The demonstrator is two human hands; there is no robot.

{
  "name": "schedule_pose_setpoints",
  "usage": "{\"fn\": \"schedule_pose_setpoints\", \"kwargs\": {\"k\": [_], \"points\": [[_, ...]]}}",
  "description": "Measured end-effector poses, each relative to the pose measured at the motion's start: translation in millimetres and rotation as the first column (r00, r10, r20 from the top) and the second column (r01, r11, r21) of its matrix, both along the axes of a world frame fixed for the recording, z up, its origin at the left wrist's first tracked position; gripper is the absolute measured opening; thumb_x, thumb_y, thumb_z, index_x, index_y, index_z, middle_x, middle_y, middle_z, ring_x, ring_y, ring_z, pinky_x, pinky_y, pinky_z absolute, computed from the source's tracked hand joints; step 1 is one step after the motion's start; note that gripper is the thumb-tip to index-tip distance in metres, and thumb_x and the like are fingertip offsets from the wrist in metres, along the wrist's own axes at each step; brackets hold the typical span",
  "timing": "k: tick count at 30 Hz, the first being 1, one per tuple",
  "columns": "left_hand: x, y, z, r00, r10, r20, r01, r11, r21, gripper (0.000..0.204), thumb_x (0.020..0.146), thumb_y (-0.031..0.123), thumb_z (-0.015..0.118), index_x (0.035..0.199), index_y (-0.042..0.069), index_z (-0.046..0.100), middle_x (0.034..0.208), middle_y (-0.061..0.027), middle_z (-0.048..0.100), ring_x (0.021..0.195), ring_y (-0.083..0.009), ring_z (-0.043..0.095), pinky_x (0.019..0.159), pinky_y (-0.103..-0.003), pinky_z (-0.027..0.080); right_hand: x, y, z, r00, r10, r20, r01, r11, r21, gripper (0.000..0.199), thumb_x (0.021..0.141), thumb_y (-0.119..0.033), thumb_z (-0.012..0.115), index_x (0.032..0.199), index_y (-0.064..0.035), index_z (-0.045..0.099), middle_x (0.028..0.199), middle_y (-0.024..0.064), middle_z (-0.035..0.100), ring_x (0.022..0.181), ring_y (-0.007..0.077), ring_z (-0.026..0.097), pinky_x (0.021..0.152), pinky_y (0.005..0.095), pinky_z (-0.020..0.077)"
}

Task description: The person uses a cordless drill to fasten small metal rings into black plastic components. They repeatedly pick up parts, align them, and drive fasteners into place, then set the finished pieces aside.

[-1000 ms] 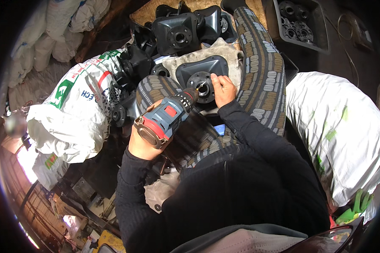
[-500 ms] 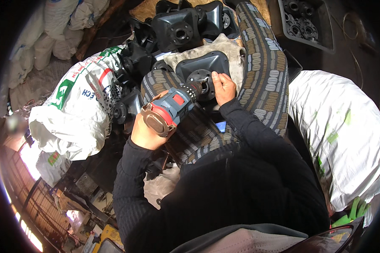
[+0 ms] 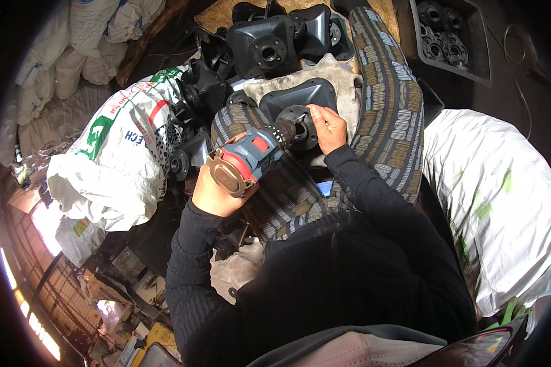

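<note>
My left hand (image 3: pixel 214 191) is wrapped round a blue-grey and red cordless drill (image 3: pixel 254 154), whose chuck points at a round black flange. That flange belongs to a black flanged housing (image 3: pixel 306 95) with a square, funnel-like body, resting between my arms on beige cloth (image 3: pixel 348 92). Closed at the flange's right rim is my right hand (image 3: pixel 329 129), thumb and fingers pressed together on it. A small shiny piece shows between the drill tip and the right fingers; its kind is too small to tell. The fingers' undersides are hidden.
A curved patterned cushion (image 3: pixel 389 104) surrounds the housing. More black housings (image 3: pixel 263 49) are piled beyond and to the left. White sacks stand at left (image 3: pixel 113 165) and right (image 3: pixel 490 196). A grey bin (image 3: pixel 487 55) with round black flanges sits at far right.
The whole view has shifted slightly right and down. Both hands, the drill and the housing keep nearly the same places relative to each other.
</note>
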State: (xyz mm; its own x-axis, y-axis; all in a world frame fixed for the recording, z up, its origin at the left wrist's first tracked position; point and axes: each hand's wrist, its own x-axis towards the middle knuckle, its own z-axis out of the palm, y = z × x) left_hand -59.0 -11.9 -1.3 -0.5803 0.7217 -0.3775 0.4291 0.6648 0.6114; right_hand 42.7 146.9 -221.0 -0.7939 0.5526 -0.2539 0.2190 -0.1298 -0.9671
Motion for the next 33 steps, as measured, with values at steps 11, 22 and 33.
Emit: {"fn": "schedule_pose_setpoints", "kwargs": {"k": [11, 22, 33], "points": [[-6, -9, -6, 0.997, -0.08, -0.024, 0.078, 0.995, -0.068, 0.047, 0.07, 0.006, 0.073, 0.115, 0.002, 0.059, 0.107, -0.0145, 0.064, 0.099, -0.0328, 0.061, 0.089, -0.039, 0.048, 1, 1, -3, 1.0, 0.023, 0.015, -0.023, 0.999, -0.044, 0.027, 0.096, -0.023, 0.057, 0.102, 0.0011, 0.069, 0.092, 0.0082, 0.068, 0.087, 0.0139, 0.061, 0.079, 0.0263, 0.0462], [-20, 46, 18, 0.991, -0.118, 0.057, 0.129, 0.955, -0.266, 0.055, 0.066, 0.005, 0.072, 0.119, 0.002, 0.057, 0.111, -0.016, 0.063, 0.101, -0.0331, 0.063, 0.089, -0.037, 0.049, -4, 0, 2, 0.998, -0.037, -0.056, 0.035, 0.999, -0.03, 0.024, 0.094, -0.023, 0.059, 0.102, -0.0046, 0.071, 0.075, 0.0094, 0.064, 0.067, 0.0181, 0.06, 0.064, 0.0296, 0.0471], [-22, 57, 4, 0.979, -0.201, 0.027, 0.199, 0.931, -0.307, 0.065, 0.065, 0.027, 0.082, 0.12, 0.005, 0.055, 0.12, -0.0091, 0.059, 0.084, -0.0302, 0.068, 0.072, -0.035, 0.056, -2, 8, 16, 0.999, 0.004, 0.041, -0.002, 0.999, -0.047, 0.023, 0.095, -0.021, 0.056, 0.104, -0.0053, 0.07, 0.07, 0.0086, 0.06, 0.062, 0.0163, 0.055, 0.06, 0.0295, 0.045]]}}
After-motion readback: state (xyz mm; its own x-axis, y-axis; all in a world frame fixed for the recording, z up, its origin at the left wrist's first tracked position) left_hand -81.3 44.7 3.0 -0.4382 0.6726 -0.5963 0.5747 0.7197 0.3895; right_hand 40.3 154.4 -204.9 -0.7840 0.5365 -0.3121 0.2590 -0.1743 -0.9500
